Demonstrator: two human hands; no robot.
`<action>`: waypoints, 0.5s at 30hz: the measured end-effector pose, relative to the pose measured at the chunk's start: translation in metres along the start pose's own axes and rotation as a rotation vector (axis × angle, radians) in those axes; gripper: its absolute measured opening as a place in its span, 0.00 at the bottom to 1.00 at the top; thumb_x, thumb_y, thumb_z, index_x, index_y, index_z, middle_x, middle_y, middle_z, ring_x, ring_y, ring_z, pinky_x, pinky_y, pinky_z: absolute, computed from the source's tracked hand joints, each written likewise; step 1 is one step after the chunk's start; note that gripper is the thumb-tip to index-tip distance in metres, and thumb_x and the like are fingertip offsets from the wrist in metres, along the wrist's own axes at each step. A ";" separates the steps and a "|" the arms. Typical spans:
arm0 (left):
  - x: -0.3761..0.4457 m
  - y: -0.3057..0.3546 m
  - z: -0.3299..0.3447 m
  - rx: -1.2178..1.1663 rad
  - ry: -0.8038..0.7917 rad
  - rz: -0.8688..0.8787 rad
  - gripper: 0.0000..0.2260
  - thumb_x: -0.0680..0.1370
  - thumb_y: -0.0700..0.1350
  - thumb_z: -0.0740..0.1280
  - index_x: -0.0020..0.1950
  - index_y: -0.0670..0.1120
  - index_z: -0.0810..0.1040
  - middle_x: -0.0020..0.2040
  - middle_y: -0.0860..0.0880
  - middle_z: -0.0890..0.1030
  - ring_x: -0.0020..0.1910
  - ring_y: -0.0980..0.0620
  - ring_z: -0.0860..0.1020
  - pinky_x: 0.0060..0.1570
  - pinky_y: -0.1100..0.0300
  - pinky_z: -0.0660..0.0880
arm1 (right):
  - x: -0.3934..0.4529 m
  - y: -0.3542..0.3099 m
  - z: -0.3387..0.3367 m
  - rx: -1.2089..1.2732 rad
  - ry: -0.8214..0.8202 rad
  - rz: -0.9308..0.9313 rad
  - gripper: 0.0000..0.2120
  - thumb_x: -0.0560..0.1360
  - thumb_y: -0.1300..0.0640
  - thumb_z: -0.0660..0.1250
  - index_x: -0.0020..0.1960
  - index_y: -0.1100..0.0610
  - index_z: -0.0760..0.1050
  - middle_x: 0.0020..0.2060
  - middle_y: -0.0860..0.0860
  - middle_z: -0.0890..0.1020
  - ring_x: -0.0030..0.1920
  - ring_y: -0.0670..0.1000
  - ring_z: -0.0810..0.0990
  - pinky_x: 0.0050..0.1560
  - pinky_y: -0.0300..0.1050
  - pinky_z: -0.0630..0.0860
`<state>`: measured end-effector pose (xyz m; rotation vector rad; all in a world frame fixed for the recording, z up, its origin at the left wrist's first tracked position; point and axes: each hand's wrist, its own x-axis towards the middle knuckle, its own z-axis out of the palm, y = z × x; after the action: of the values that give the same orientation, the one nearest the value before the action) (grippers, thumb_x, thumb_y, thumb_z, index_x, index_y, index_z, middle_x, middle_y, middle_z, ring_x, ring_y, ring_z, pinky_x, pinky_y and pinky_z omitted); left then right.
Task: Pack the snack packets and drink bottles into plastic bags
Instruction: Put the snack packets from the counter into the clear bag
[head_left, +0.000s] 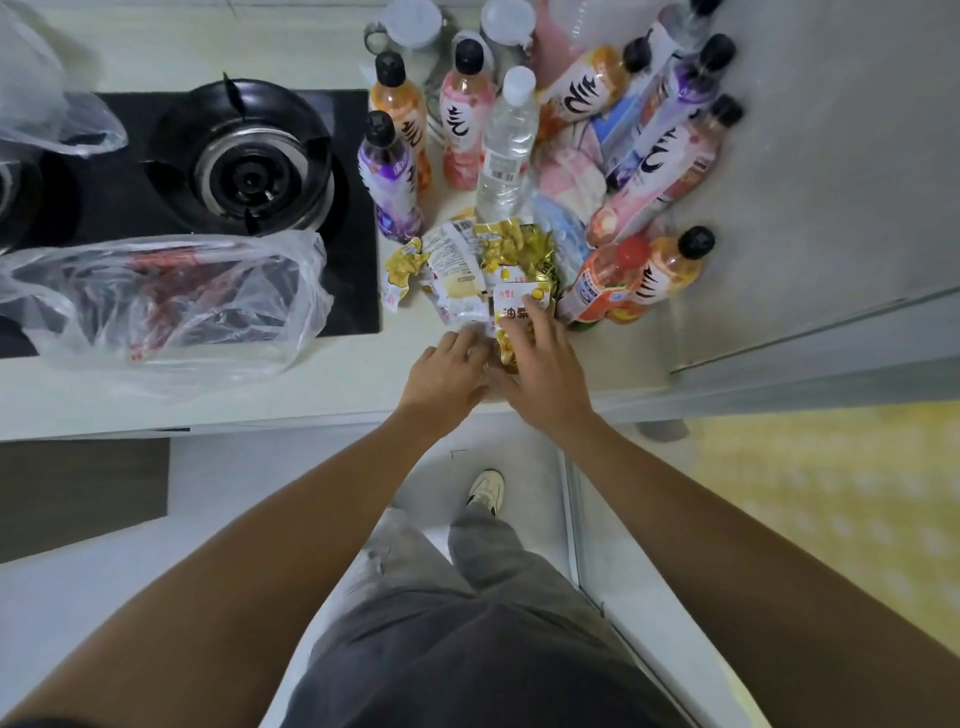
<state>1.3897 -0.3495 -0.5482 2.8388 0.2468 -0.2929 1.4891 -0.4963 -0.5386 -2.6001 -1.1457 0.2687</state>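
A person gathers snack packets at a kitchen counter, both hands meeting at the near end of a yellow-and-white heap. The right hand lies flat, fingers spread, fingertips pressing a gold packet w/ red-and-white label; it looks pinned rather than gripped, no curl around it visible. The left hand sits just beside, touching the right, fingers bent down onto packets at the heap's edge; whether they've pinched anything can't be told, as the tips are hidden. Beyond the fingertips lies the rest of the snack pile, and past that a cluster of drink bottles, some upright, some tipped over to the right, incl. a clear water bottle. Left of the left hand, well apart, a plastic bag lies partly on the stove, already holding dark and red items; another bag sits at far left. Judged step: collecting a handful of packets for bagging. To do it well, prob. best to scoop w/ both hands from underneath, squeeze the slippery foil packs together so none slide out, then carry left to the bag mouth, which needs opening first. Most of the task appears still ahead.
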 end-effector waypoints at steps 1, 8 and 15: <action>0.002 0.000 0.002 -0.023 0.027 0.001 0.22 0.77 0.51 0.71 0.69 0.45 0.74 0.68 0.46 0.72 0.61 0.45 0.73 0.51 0.50 0.78 | 0.001 0.001 0.001 -0.007 0.018 -0.003 0.27 0.81 0.37 0.62 0.71 0.55 0.71 0.77 0.59 0.65 0.70 0.63 0.69 0.62 0.57 0.73; 0.000 -0.011 0.003 -0.057 0.064 0.010 0.16 0.77 0.45 0.72 0.62 0.43 0.77 0.60 0.43 0.75 0.55 0.42 0.74 0.47 0.48 0.79 | 0.012 -0.009 -0.004 -0.067 0.048 0.077 0.27 0.75 0.56 0.72 0.72 0.53 0.68 0.76 0.57 0.66 0.65 0.61 0.73 0.60 0.54 0.76; -0.021 -0.034 -0.007 -0.121 0.132 -0.006 0.15 0.77 0.46 0.72 0.62 0.45 0.78 0.56 0.45 0.76 0.54 0.44 0.74 0.45 0.50 0.79 | 0.014 -0.015 -0.012 -0.087 0.069 0.084 0.34 0.72 0.62 0.70 0.76 0.52 0.67 0.74 0.56 0.67 0.63 0.60 0.71 0.60 0.55 0.75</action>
<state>1.3638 -0.3187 -0.5453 2.7411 0.2894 -0.0885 1.4910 -0.4786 -0.5233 -2.7145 -1.0487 0.1492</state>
